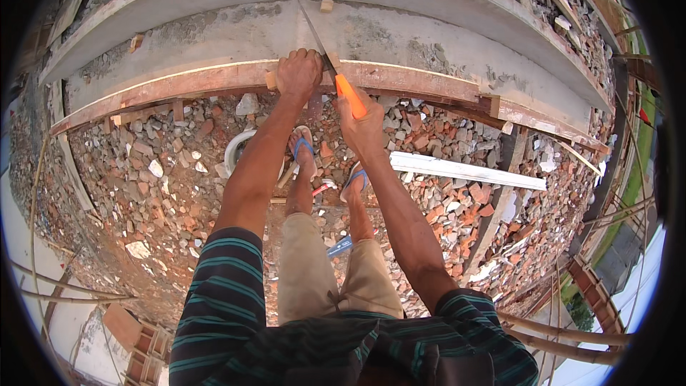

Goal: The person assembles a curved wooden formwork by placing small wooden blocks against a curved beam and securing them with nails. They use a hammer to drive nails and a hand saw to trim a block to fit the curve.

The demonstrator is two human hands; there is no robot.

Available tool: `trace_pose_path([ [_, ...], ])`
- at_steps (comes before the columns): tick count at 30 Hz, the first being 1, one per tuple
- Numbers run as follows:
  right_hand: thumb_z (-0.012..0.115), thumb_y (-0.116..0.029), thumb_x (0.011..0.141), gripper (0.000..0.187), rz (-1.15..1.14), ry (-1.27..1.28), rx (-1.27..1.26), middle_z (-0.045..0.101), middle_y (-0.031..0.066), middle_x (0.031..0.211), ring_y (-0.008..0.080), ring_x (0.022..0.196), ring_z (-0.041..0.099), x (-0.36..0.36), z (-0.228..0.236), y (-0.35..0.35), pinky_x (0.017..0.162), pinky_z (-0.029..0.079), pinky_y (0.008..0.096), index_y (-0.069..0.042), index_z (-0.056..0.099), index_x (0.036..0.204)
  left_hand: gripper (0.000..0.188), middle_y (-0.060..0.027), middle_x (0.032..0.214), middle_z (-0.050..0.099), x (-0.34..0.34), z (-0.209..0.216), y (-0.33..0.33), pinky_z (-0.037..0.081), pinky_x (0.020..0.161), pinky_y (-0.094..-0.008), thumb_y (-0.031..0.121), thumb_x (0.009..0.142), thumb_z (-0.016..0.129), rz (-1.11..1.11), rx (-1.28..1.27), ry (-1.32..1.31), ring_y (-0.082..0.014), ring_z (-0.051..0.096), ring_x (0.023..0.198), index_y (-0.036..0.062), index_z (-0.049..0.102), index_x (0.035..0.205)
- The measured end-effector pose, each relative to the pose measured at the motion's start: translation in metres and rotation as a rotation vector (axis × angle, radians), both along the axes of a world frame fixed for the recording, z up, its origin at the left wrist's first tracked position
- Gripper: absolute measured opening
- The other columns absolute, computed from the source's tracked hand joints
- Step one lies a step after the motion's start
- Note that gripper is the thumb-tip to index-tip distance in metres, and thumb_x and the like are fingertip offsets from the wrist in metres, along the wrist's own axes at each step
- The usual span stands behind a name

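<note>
My right hand [361, 129] is wrapped round the orange handle of a handsaw [350, 94]. The dark, narrow blade slants away to the far left, over the top of a long wooden board [400, 77]. Just left of the blade, my left hand [299, 73] is closed over a small wood piece [271, 80] at the board's edge. One pale end of it shows beside my fingers; the rest is hidden under them. Past the board lies a grey concrete trough [236, 36] with rough mortar patches.
Small wood blocks [326, 6] sit in the trough. Broken brick rubble [171, 171] covers the ground round my sandalled feet. A white bucket [232, 150] stands by my left foot, a white strip [464, 170] lies to the right, and a blue tool [340, 246] lies between my legs.
</note>
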State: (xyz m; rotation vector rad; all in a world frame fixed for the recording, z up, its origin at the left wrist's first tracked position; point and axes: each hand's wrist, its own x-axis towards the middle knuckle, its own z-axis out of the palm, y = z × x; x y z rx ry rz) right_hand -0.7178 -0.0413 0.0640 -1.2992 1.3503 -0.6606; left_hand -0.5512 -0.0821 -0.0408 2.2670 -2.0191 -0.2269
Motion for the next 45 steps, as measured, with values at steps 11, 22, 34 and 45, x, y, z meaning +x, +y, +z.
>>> trace_pose_path([
  [11, 0.057, -0.014, 0.095, 0.034, -0.02, 0.084, -0.099, 0.071, 0.0176, 0.105, 0.0185, 0.094, 0.069, -0.072, 0.072, 0.096, 0.081, 0.054, 0.03, 0.002, 0.06, 0.124, 0.028, -0.0092, 0.088, 0.065, 0.004, 0.002, 0.005, 0.046, 0.078, -0.0443, 0.027, 0.097, 0.046, 0.049, -0.014, 0.051, -0.0278, 0.062, 0.089, 0.0081, 0.065, 0.092],
  [22, 0.056, -0.01, 0.093, 0.038, 0.123, 0.185, -0.065, 0.067, 0.0215, 0.116, 0.0241, 0.108, 0.067, -0.12, 0.107, 0.144, 0.087, 0.054, 0.0348, 0.003, 0.056, 0.129, 0.026, -0.0085, 0.085, 0.064, 0.001, -0.005, 0.01, 0.047, 0.079, -0.0432, 0.026, 0.096, 0.047, 0.1, -0.042, 0.026, -0.0277, 0.063, 0.087, 0.0086, 0.064, 0.089],
  [34, 0.057, -0.013, 0.093, 0.036, 0.096, 0.202, -0.219, 0.07, 0.0158, 0.106, 0.0243, 0.085, 0.072, -0.101, 0.087, 0.136, 0.076, 0.056, 0.0331, -0.001, 0.059, 0.127, 0.028, -0.0092, 0.087, 0.065, 0.008, -0.001, 0.003, 0.047, 0.077, -0.0434, 0.027, 0.096, 0.046, 0.051, -0.041, 0.021, -0.0274, 0.063, 0.087, 0.0081, 0.065, 0.089],
  [45, 0.059, -0.017, 0.095, 0.038, 0.029, 0.059, -0.065, 0.069, 0.0162, 0.105, 0.0181, 0.094, 0.064, -0.044, 0.019, 0.064, 0.084, 0.051, 0.0306, 0.003, 0.057, 0.127, 0.023, -0.0078, 0.081, 0.064, 0.014, 0.004, -0.011, 0.046, 0.074, -0.0409, 0.025, 0.093, 0.052, -0.151, -0.038, 0.001, -0.0245, 0.063, 0.083, 0.0095, 0.066, 0.084],
])
